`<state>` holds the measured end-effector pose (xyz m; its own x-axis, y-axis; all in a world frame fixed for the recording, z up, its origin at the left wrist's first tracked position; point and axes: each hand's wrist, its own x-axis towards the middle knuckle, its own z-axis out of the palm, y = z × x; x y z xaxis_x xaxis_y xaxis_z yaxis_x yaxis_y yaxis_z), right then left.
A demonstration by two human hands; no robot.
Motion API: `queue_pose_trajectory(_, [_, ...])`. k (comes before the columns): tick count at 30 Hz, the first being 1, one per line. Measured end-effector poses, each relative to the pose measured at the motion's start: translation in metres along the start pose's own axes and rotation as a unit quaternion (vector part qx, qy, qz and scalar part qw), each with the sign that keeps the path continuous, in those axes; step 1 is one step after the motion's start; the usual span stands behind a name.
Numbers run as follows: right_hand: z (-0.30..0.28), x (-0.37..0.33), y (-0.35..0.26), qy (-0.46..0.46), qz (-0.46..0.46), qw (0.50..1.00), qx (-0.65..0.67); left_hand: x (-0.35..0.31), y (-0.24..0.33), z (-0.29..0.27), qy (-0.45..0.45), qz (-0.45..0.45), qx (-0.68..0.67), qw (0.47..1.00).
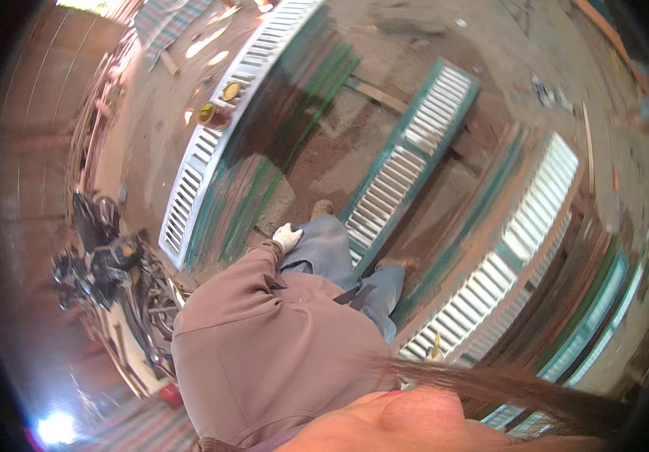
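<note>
My left hand [287,237], in a white glove, lies on my bent left knee with nothing seen in it. My right hand [434,356], also gloved and mostly hidden behind hair and my body, is closed around a small yellowish paintbrush [436,343]. The brush is over the lower end of a louvered shutter panel [483,285] with white slats, on a stack at my right. Between my feet and beyond stretches another louvered panel [390,181] with a green frame and pale slats.
A white louvered panel [186,197] tops a stack of green-edged panels [253,207] at the left. On it stand an open paint can [208,115] and a round yellow lid [231,91]. A motorcycle [106,260] is parked far left. More panels [581,331] lean at the right.
</note>
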<state>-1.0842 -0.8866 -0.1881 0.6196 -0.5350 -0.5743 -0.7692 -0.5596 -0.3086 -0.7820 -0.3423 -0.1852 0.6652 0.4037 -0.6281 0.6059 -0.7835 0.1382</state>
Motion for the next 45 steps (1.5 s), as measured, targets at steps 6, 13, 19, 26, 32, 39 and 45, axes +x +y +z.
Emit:
queue_pose_trajectory(6, [-0.034,0.025,-0.111,0.078,-0.010,0.997,-0.027,0.049,-0.093,-0.048,-0.067,0.014,-0.107,0.992])
queue_pose_trajectory(13, [0.000,0.012,-0.290,0.105,-0.166,0.965,-0.176,0.150,-0.176,-0.066,0.007,-0.125,-0.316,0.941])
queue_pose_trajectory(19, [-0.049,0.054,-0.351,0.159,-0.197,0.937,-0.241,0.184,-0.037,-0.096,-0.033,-0.022,-0.284,0.958])
queue_pose_trajectory(26, [-0.165,0.207,-0.461,0.186,-0.325,0.919,-0.126,0.173,0.176,-0.061,-0.030,0.063,-0.479,0.875])
queue_pose_trajectory(32, [-0.212,0.314,-0.670,-0.090,-0.271,0.836,0.469,0.121,0.280,-0.123,-0.009,0.192,-0.322,0.927])
queue_pose_trajectory(39, [-0.156,0.388,-0.882,-0.212,-0.170,0.664,0.696,0.265,0.295,-0.236,-0.062,0.155,-0.242,0.956])
queue_pose_trajectory(45, [-0.132,0.406,-0.973,-0.203,-0.088,0.627,0.747,0.377,0.297,-0.374,0.069,0.176,-0.300,0.935])
